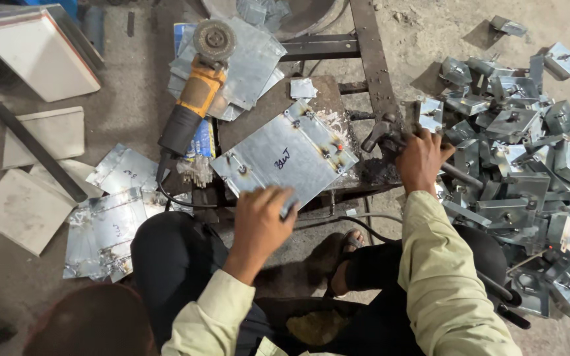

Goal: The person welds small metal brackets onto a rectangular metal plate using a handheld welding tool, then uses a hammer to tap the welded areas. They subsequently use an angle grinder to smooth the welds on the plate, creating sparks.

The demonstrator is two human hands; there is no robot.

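Right of the dark steel frame [372,66], a large heap of folded sheet-metal brackets [522,145] covers the floor; these appear, by judgement, to be stock or finished parts, and which cannot be told. Left of the frame, flat galvanised sheets [110,217] and pale tiles [24,207] lie spread, with an orange-bodied angle grinder [196,99] resting on a stack of sheets, unheld. Just left of the frame, on a small dark work block, lies the galvanised plate assembly [284,158], tilted, with several tack marks already along its seams; more joints may remain. The left hand [262,221] presses its near edge, fingers curled over the rim. The right hand [420,158] is wrapped shut around a dark tool handle [380,135] beside the frame. Open room is tight: heap to the right, the person's knees close below, grinder cable near the plate's left edge.
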